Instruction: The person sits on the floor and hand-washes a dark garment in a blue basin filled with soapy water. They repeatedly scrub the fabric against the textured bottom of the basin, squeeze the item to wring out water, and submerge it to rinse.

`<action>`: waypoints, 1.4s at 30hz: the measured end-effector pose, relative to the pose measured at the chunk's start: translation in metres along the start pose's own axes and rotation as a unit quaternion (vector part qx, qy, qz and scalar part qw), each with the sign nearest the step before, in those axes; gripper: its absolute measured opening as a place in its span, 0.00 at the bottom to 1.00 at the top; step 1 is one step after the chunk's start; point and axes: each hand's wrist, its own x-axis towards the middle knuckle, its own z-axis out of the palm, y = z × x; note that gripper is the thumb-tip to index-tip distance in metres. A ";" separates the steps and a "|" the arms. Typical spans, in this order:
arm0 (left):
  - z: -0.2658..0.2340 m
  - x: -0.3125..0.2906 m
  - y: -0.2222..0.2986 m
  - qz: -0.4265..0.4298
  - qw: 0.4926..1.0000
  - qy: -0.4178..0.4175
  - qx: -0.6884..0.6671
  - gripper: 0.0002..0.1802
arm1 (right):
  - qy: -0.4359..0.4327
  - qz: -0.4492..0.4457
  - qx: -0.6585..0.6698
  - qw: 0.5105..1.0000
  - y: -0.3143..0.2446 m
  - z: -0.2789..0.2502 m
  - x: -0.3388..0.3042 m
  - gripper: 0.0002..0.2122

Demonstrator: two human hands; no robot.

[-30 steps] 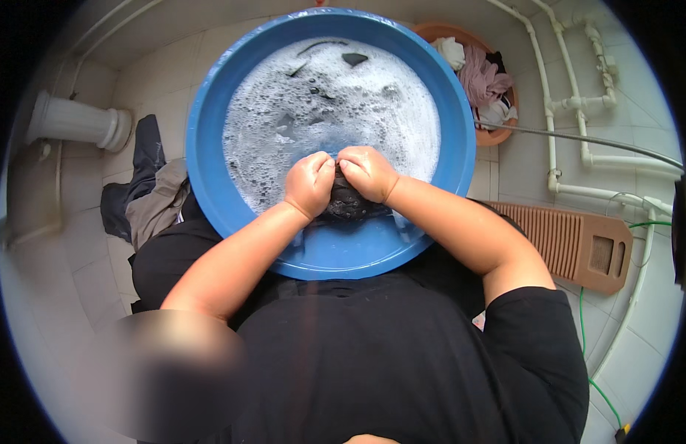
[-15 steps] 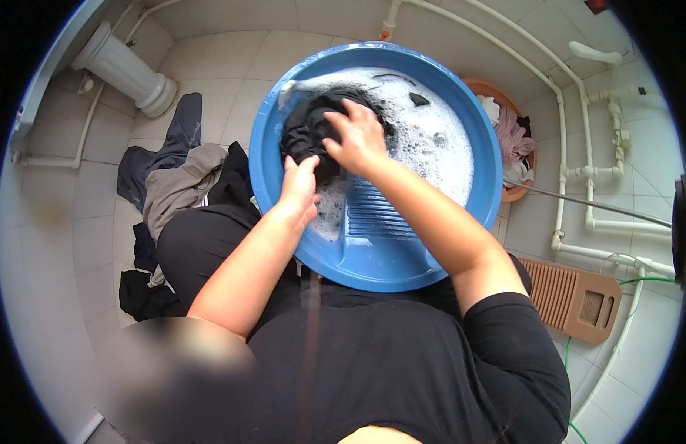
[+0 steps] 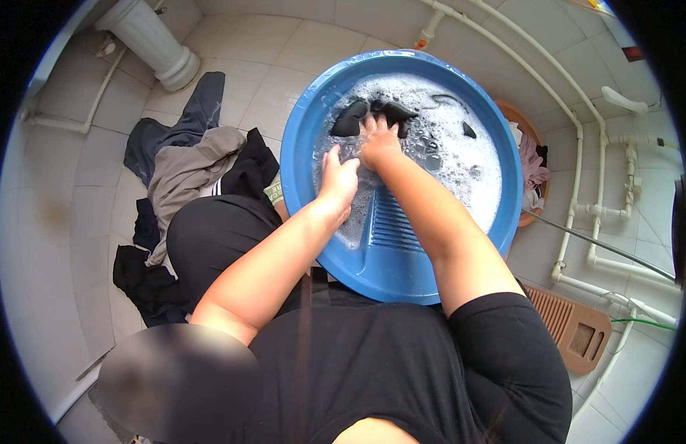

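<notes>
A blue wash basin [image 3: 306,140] with a ribbed washboard [image 3: 391,222] inside stands on the tiled floor, full of soapy grey water. A black garment [image 3: 372,115] lies half sunk in the foam at the far side. My right hand [image 3: 377,142] presses down on that garment, fingers closed over the cloth. My left hand [image 3: 338,180] is in the water just beside it, at the left of the washboard, fingers bent; what it holds is hidden by the foam.
A heap of dark and grey clothes [image 3: 183,163] lies on the floor left of the basin. An orange basin [image 3: 531,170] with pink and white laundry stands behind on the right. White pipes [image 3: 580,177] run along the wall; a brown washboard [image 3: 576,333] lies at right, a white pedestal [image 3: 154,41] at top left.
Both hands have pushed the black garment from the near rim up the washboard into the foam at the far side. My head has turned, so the basin sits further right.
</notes>
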 end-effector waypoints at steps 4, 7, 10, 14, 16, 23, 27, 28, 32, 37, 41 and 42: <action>0.001 -0.001 -0.002 -0.038 0.997 -0.045 -0.049 0.32 | 0.058 -0.052 0.075 0.994 0.015 -0.004 -0.011 0.27; 0.006 0.002 -0.011 0.049 0.997 -0.046 0.047 0.30 | 0.143 -0.158 0.401 0.891 0.065 -0.002 -0.004 0.27; 0.008 -0.006 -0.004 0.059 0.991 -0.069 0.101 0.26 | 0.226 -0.077 0.237 0.942 0.077 0.002 -0.025 0.26; 0.007 -0.009 0.001 0.079 0.978 -0.071 0.177 0.28 | 0.091 0.113 0.221 0.964 0.059 0.004 -0.024 0.19; 0.004 -0.013 0.012 0.102 0.972 -0.059 0.204 0.28 | 0.081 0.114 0.263 0.955 0.058 -0.013 -0.028 0.13; -0.008 0.000 0.031 0.292 0.927 -0.019 0.233 0.50 | 0.080 -0.100 0.841 0.525 0.049 -0.148 -0.119 0.07; -0.007 0.009 0.042 0.461 0.842 -0.014 0.281 0.43 | 0.098 -0.210 0.882 0.409 0.058 -0.178 -0.163 0.09; -0.006 0.007 0.046 0.453 0.845 -0.036 0.282 0.37 | 0.111 -0.205 0.878 0.418 0.067 -0.176 -0.170 0.09; -0.003 -0.009 0.067 0.133 0.970 -0.199 0.039 0.14 | 0.166 -0.122 0.870 0.448 0.116 -0.133 -0.184 0.09; 0.017 -0.050 0.080 0.062 0.923 -0.306 -0.226 0.16 | 0.117 0.166 0.835 0.511 0.129 -0.033 -0.192 0.16; 0.033 -0.075 0.069 0.035 0.857 -0.399 -0.325 0.15 | -0.092 0.172 0.928 0.317 0.105 -0.022 -0.188 0.25; 0.034 -0.080 0.065 -0.038 0.837 -0.408 -0.363 0.15 | -0.082 0.115 0.959 0.246 0.101 -0.020 -0.181 0.26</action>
